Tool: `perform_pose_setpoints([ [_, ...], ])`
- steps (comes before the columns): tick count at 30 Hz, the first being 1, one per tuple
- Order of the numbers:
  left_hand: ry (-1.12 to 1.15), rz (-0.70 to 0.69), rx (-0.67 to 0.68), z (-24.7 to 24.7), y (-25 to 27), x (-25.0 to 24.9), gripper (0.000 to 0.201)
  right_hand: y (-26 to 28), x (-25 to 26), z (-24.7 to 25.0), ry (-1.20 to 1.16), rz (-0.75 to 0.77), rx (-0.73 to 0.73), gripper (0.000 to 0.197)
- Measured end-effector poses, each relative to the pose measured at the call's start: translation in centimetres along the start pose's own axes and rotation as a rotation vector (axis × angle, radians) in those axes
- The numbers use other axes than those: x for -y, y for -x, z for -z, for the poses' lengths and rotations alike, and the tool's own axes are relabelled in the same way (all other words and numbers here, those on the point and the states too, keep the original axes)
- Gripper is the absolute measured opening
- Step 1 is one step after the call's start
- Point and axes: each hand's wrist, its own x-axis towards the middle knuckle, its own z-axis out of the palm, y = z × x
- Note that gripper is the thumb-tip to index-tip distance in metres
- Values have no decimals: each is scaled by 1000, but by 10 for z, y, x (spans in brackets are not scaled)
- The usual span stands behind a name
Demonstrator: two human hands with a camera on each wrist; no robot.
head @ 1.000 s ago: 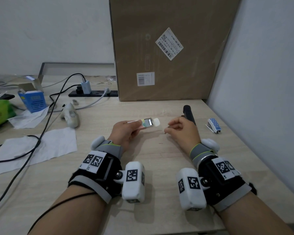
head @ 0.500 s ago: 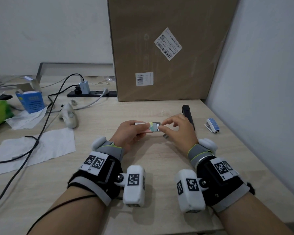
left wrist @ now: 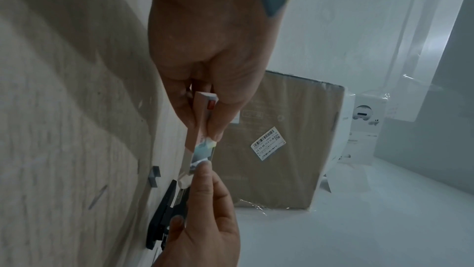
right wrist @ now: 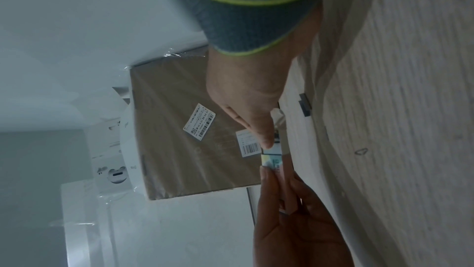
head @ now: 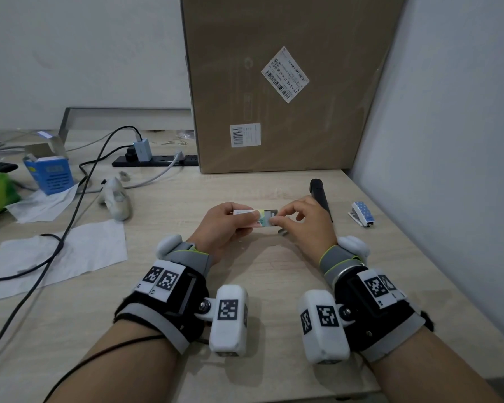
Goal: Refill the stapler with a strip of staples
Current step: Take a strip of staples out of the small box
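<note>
My left hand grips a small pink staple box just above the desk, its open end pointing right. My right hand pinches that open end with thumb and forefinger; what lies inside is hidden. The left wrist view shows the staple box held edge-on, with the right thumb on its flap. In the right wrist view the staple box sits between both hands. The black stapler lies on the desk behind my right hand, untouched, and shows again as the stapler. A short grey staple piece lies on the desk below the box.
A large cardboard box stands at the back, and a wall closes the right side. A small blue-dotted stapler lies at the right. On the left are cables, white paper, a power strip and a blue box.
My right hand moved left from beside the stapler to the open end of the box and now pinches it. The left hand keeps holding the box in nearly the same place.
</note>
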Motion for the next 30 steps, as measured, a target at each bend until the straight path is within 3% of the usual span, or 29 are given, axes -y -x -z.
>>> perform_pose_setpoints([
  [15, -5, -35, 15, -1, 2, 0, 14, -1, 3, -3, 43, -102, 3, 5],
  [22, 122, -16, -86, 4, -3, 3, 9, 1, 7, 3, -223, -203, -86, 8],
  [30, 271, 34, -168, 12, -10, 2, 5, -3, -6, 10, 257, -246, -85, 9],
])
